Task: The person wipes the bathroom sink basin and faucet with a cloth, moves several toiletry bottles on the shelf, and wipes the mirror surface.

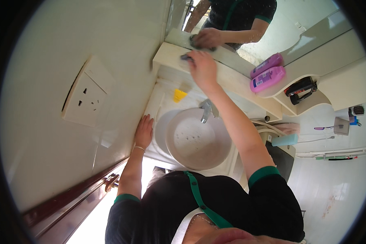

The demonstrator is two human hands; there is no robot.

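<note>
My right hand (203, 68) reaches up to the cream ledge (170, 57) under the mirror. Its fingers are closed on a small dark pad or cloth (186, 57), mostly hidden by the hand and slightly blurred. The mirror (250, 36) reflects that hand and the dark thing. My left hand (144, 131) lies flat on the washbasin counter (158, 100), against the tiled wall, holding nothing. Between my arms sits a round white washbasin (198, 143) with dark specks and a little wetness inside. A chrome faucet (205, 111) stands at its back rim.
A yellow piece (179, 95) is behind the basin. A pink bottle (267, 80) stands on the ledge, and a black hair dryer (302, 90) is in the cubby to its right. A wall socket (87, 94) is at left, above a door handle (111, 182). A light-blue container (284, 140) is at right.
</note>
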